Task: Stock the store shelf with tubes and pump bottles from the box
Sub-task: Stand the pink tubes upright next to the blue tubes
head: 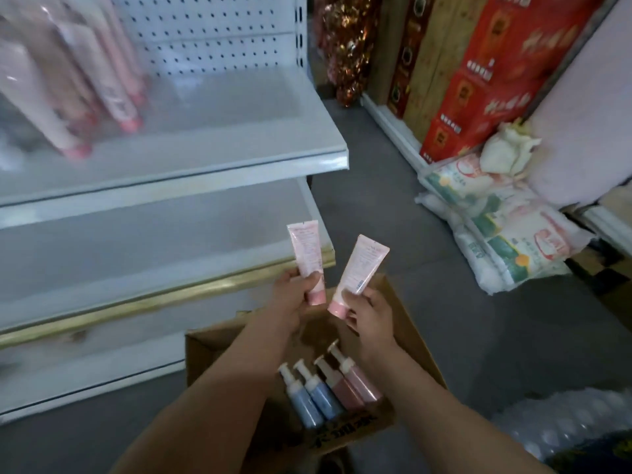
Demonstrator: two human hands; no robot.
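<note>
My left hand (pixel 293 302) grips a pink tube (pixel 306 249) near its cap, crimped end up. My right hand (pixel 369 314) grips a second pink tube (pixel 362 268), tilted to the right with its cap pointing down. Both are held above an open cardboard box (pixel 415 340) on the floor. In the box lie two blue pump bottles (pixel 313 396) and two pink pump bottles (pixel 352 383), side by side. Several pink tubes (pixel 78 83) stand cap-down on the upper white shelf (pixel 219 148) at the left, blurred.
The middle shelf (pixel 154 248) with a gold front strip and the lowest shelf (pixel 102 364) hold nothing I can see. Stacked rice sacks (pixel 506 227) and red cartons (pixel 492 77) line the right side. Bubble wrap (pixel 574 425) lies at lower right. Grey floor runs between.
</note>
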